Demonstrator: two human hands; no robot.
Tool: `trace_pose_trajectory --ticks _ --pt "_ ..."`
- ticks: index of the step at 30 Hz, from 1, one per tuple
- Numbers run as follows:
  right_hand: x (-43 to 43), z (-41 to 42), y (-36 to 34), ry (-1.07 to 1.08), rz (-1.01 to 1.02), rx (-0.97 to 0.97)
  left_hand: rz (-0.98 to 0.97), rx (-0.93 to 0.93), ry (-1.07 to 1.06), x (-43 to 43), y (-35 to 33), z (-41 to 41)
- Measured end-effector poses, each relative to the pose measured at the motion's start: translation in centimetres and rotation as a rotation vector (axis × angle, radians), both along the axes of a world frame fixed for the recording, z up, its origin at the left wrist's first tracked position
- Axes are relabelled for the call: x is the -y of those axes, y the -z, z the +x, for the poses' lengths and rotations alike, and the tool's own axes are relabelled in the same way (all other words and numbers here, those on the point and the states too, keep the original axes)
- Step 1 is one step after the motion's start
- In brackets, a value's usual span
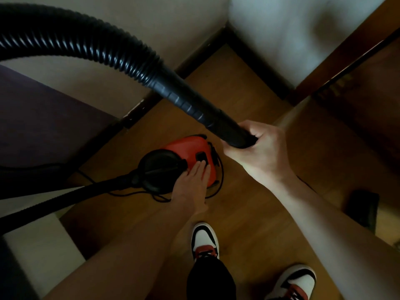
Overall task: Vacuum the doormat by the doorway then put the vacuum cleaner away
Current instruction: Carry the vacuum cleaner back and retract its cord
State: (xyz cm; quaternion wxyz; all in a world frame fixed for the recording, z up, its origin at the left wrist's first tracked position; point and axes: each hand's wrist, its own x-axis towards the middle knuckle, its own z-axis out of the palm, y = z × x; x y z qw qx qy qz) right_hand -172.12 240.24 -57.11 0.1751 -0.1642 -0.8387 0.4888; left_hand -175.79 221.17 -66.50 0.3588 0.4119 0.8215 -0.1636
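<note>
Vacuum cleaner (pixel 190 156), red with a black front, sat on the wood floor (pixel 249 204) in the wall corner, straight ahead of my feet. My left hand (pixel 192 180) lay flat on its top, fingers (pixel 204 167) extended and close together, tips touching the black switch (pixel 201 157); holding nothing. My right hand (pixel 257 148) was closed around the hose (pixel 121 55) end, the hose running up and left from it. Left hand was the nearer one. Skirting board (pixel 194 61) hemmed the far side; open floor lay toward me. Cord (pixel 216 182) looped beside the body. No doormat in sight.
</note>
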Motion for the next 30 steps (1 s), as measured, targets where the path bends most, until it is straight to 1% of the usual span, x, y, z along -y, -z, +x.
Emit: trace_pose_trajectory --ticks 6,9,14,18,22,23,25,28,30 --pt "-0.5 -0.3 -0.3 0.009 0.025 -0.022 -0.027 0.014 0.059 0.2 0.5 -0.2" --pt "-0.9 -0.3 -0.5 0.011 0.028 -0.022 0.000 0.066 0.034 0.5 0.6 -0.6" --pt "-0.7 0.0 -0.7 -0.025 0.008 0.011 0.182 0.165 -0.184 1.1 -0.7 -0.6" --pt "-0.6 0.5 -1.5 -0.084 -0.024 0.015 0.272 0.214 -0.367 1.7 -3.1 -0.1" --pt "-0.7 1.0 -3.3 -0.136 -0.074 0.070 0.375 0.314 -0.586 1.8 -6.5 0.4" --pt "-0.7 1.2 -3.9 -0.151 -0.100 0.082 0.430 0.343 -0.654 1.9 -7.6 0.5" --pt "-0.8 1.1 -5.4 -0.188 -0.168 0.130 0.603 0.354 -0.820 1.5 -10.6 1.0" --pt "-0.7 0.4 -8.5 -0.224 -0.198 0.158 0.895 0.242 -1.022 0.3 -16.8 1.5" --pt "-0.5 0.1 -10.9 -0.226 -0.182 0.145 1.052 0.137 -1.070 -0.4 -21.7 1.5"
